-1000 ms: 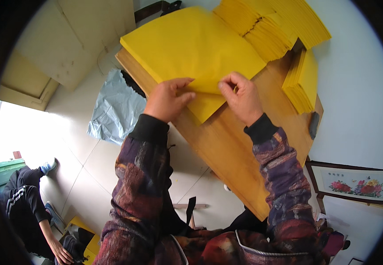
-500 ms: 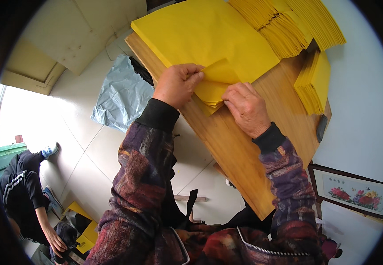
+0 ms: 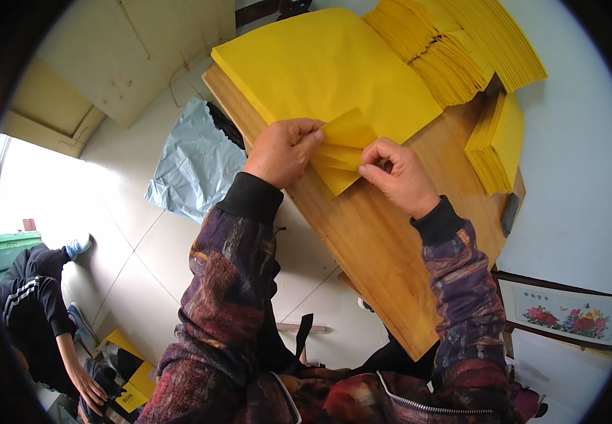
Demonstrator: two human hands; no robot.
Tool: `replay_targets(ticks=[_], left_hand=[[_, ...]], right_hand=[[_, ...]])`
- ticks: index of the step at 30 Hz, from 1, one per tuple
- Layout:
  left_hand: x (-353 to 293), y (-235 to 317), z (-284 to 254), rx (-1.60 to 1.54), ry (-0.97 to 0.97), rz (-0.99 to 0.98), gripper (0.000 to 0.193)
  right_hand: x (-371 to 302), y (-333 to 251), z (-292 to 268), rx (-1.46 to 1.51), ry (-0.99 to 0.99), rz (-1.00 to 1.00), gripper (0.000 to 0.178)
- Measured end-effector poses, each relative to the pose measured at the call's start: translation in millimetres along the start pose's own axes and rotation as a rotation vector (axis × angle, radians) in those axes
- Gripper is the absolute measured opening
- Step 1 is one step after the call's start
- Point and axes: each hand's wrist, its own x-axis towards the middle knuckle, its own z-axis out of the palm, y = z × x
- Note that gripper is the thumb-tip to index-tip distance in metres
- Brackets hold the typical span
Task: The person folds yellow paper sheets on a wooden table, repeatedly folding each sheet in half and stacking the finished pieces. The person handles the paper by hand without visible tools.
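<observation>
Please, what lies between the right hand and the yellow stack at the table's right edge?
In the head view, bare wooden tabletop lies between the right hand and that yellow stack.

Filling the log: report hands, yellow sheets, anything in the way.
Left hand pinching lifted yellow sheets; right hand at their edge, grip unclear. Stack on wooden table. Yellow bundles farther right, apart from hands.
</observation>
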Motion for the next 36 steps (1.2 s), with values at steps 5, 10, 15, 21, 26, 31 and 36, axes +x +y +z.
replay_targets(ticks=[5,10,15,21,26,31,36], left_hand=[[0,1,-7,-0.064,-0.132,-0.101,0.029],[-1,-3,-1,0.087,0.013,0.093,0.029],[2,-6,2,0.066,0.052,0.038,0.026],[3,-6,3,-0.038,0.017,-0.015,0.027],[2,-4,1,0.008,0.017,0.012,0.028],[2,-1,0,0.043,0.007,0.025,0.028],[2,-3,1,0.025,0.023,0.036,0.024]], right_hand=[[7,-7,-6,-0.049,0.121,0.012,0.008],[12,-14,3,-0.136,0.341,-0.118,0.007],[-12,-18,13,-0.525,0.379,-0.311,0.013],[-15,-5,22,-0.723,0.200,-0.439,0.021],[-8,-3,16,-0.582,0.163,-0.390,0.013],[0,-4,9,-0.408,0.101,-0.256,0.010],[2,-1,3,-0.273,-0.009,-0.151,0.009]])
